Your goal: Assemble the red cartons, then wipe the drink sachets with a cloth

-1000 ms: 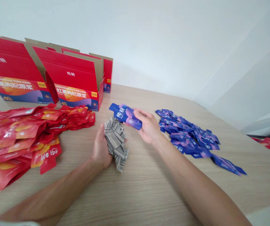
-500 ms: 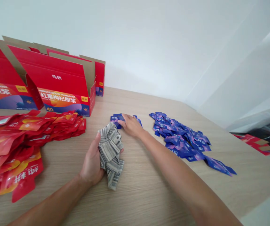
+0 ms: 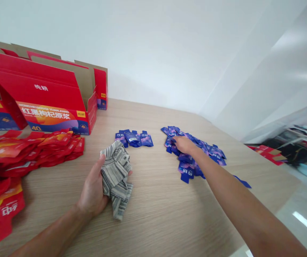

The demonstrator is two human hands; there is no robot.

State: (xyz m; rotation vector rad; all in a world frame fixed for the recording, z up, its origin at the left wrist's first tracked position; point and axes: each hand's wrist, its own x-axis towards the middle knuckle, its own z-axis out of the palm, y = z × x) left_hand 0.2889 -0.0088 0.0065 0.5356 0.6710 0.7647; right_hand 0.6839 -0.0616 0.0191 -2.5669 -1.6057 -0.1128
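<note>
A crumpled grey striped cloth (image 3: 114, 167) is held in my left hand (image 3: 93, 189), thumb in front and fingers behind it, above the table. At the heap of blue sachets (image 3: 214, 153), my right hand (image 3: 184, 144) has its fingers bent and closed on a blue sachet at the near left side; the fingertips are partly hidden among the sachets. A small group of blue sachets (image 3: 146, 139) lies in a row on the table, beyond the cloth and between my hands. One of them overlaps its neighbour.
Several open red cartons (image 3: 54, 96) stand at the back left against the wall. Before them lies a large pile of red sachets (image 3: 33, 151). The wooden table (image 3: 153, 210) ends at the right, where flattened red cartons (image 3: 268, 153) lie beyond its edge.
My right hand has moved right from the small group of blue sachets to the larger heap. The view has turned slightly right. My left hand keeps hold of the cloth.
</note>
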